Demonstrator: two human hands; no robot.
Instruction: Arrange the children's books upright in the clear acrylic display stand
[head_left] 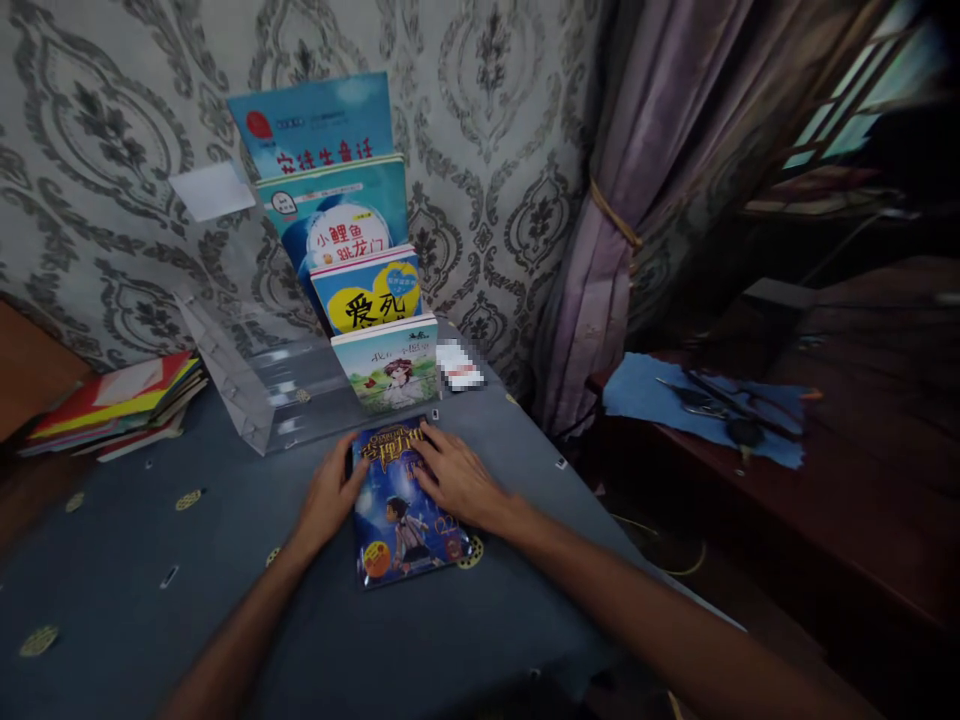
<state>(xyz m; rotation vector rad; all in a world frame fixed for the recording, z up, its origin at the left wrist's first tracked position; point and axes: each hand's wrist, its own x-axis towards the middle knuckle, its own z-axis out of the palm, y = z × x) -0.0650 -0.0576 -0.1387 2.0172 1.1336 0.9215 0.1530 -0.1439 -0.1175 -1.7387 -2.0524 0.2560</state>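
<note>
A dark blue picture book [401, 515] lies flat on the grey-blue tablecloth [187, 590], just in front of a clear acrylic tiered stand [259, 385]. My left hand [330, 495] rests against the book's left edge, fingers curled over it. My right hand [457, 478] lies flat on the book's upper right part, fingers stretched toward the title. Several books stand in the stand's steps: a green one [388, 368] lowest, then a blue and yellow one [369, 290], a teal one [341, 215] and a light blue one [315, 120] at the top.
A stack of coloured books [116, 405] lies at the left of the table. Patterned wallpaper is behind the stand. A purple curtain [645, 200] hangs to the right. A dark wooden desk bears a blue cloth [637, 395] with tools on it.
</note>
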